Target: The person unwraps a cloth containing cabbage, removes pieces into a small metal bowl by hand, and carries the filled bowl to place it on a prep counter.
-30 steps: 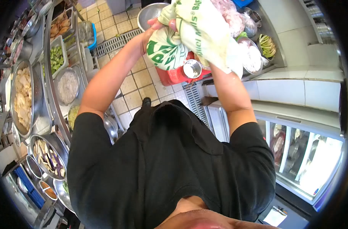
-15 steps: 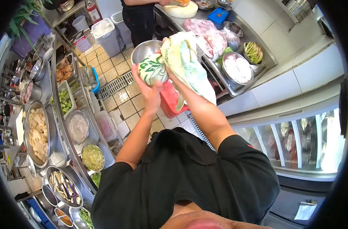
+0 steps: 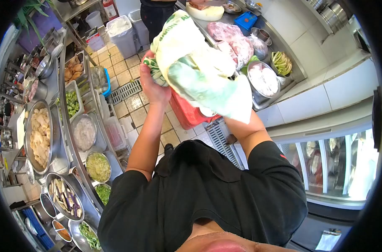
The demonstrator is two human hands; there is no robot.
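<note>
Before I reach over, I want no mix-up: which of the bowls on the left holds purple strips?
The bowl just below the large one of pale chunks in the view; its purple and cream strips set it apart.

Right hand hidden, co-worker [image 3: 156, 19] cut off

I count one big pale cloth [image 3: 203, 71], one green-and-white bundle [image 3: 155, 72] and one red tub [image 3: 184, 109]. There are two gray bins [image 3: 124, 42], one blue tray [image 3: 246, 20] and one other person [image 3: 155, 19].
</note>
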